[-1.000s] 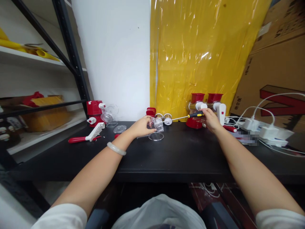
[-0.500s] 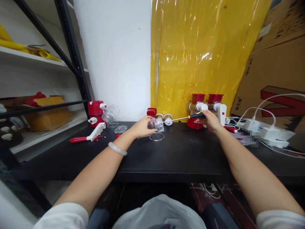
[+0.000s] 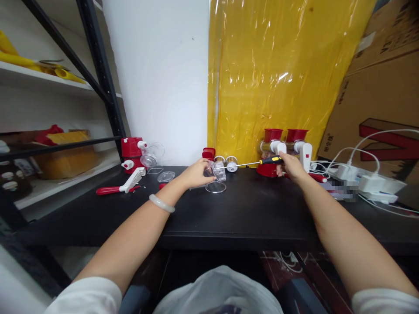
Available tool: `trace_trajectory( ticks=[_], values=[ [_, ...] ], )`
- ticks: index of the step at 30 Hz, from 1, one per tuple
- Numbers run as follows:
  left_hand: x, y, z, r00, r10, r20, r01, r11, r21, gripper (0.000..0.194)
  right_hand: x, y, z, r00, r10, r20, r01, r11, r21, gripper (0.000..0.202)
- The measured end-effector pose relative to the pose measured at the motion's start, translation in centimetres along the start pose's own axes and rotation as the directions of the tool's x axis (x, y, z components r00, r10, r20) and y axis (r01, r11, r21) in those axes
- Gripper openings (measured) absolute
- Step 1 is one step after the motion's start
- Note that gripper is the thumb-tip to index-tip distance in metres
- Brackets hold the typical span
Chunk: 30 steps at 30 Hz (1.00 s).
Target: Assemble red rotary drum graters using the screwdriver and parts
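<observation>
Fingers of my left hand (image 3: 197,173) are wrapped round a clear plastic part (image 3: 219,171) just above the black table. My right hand (image 3: 290,166) grips the black and yellow handle of a long screwdriver (image 3: 248,164). Its shaft points left and its tip meets the clear part, though exactly where it touches is too small to tell. Below the clear part lies a clear ring-shaped piece (image 3: 216,187). Behind it are two metal drums with white ends (image 3: 231,164) and a red plastic piece (image 3: 208,153).
Two red-and-white rotary graters (image 3: 272,136) stand behind my right hand. At the left are a red grater base (image 3: 132,150), a white-and-red crank handle (image 3: 126,185) and a clear lid (image 3: 166,176). White chargers with cables (image 3: 369,183) lie on the right of the table (image 3: 229,222).
My right hand's fingers have shifted slightly on the screwdriver handle, showing more of its yellow. The left hand and the clear part stay in place.
</observation>
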<state>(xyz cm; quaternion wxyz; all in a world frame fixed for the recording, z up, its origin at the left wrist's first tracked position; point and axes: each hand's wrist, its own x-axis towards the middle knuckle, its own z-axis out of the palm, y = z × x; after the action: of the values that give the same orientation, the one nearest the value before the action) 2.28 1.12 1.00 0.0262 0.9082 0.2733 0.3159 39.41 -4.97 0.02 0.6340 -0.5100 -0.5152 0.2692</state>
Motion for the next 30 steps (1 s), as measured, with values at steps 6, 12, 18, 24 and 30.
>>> trace_trajectory(
  ticks=[6, 12, 18, 24, 30],
  values=[
    [0.0, 0.1, -0.1, 1.0, 0.011, 0.012, -0.011, 1.0, 0.016, 0.031, -0.1, -0.6, 0.5, 1.0, 0.008, 0.004, -0.009, 0.978, 0.208, 0.017],
    [-0.1, 0.1, -0.1, 1.0, 0.001, 0.006, -0.001, 1.0, -0.002, 0.031, -0.2, -0.4, 0.4, 0.998, -0.062, -0.007, 0.062, 0.991, 0.121, 0.021],
    [0.1, 0.0, -0.1, 1.0, 0.009, 0.014, -0.009, 1.0, 0.001, 0.031, 0.0, -0.2, 0.2, 1.0, 0.022, -0.001, -0.022, 0.995, 0.093, 0.035],
    [0.1, -0.3, 0.0, 1.0, 0.001, 0.01, -0.001, 1.0, 0.008, 0.03, 0.2, -0.1, 0.1, 0.998, 0.009, 0.059, -0.022, 0.974, 0.224, 0.013],
    [0.1, -0.3, -0.1, 1.0, 0.024, 0.015, -0.025, 1.0, 0.018, 0.03, 0.5, 1.3, -0.2, 0.994, 0.094, 0.054, -0.093, 0.995, -0.02, 0.028]
  ],
)
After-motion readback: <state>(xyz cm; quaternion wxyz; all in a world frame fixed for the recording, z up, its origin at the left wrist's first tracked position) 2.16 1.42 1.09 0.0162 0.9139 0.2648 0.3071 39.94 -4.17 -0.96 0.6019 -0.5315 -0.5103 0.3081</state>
